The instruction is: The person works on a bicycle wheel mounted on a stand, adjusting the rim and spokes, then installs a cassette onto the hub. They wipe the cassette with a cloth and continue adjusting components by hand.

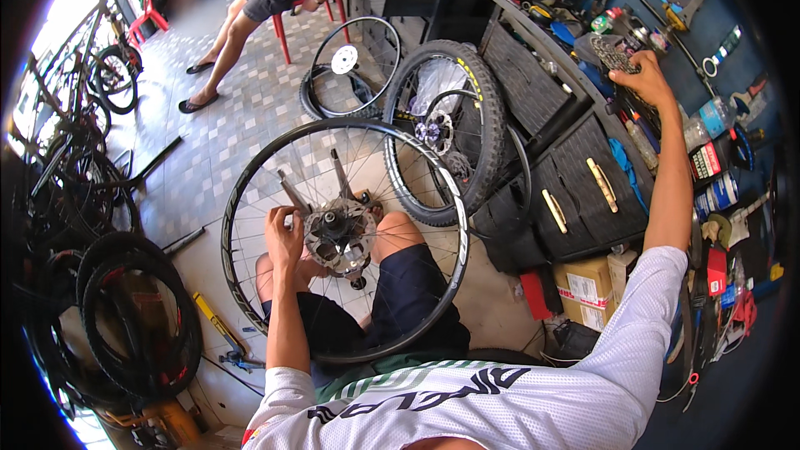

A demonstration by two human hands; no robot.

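Note:
A bare bicycle rim with spokes [250, 192] lies flat across my knees. At its centre is the hub with a silver brake disc [340, 237]. My left hand [285, 235] grips the spokes just left of the hub. My right hand [640, 82] is stretched far up to the workbench [575, 92] and closes on a dark toothed cassette [615, 56] lying among the tools there.
A wheel with a knobby tyre [483, 108] leans on the black cabinet [583, 192], with another rim [354, 62] behind it. A person sits on a red chair [287, 29] at the back. Tyres [125, 325] pile at left. Cardboard boxes [587, 287] sit below the cabinet.

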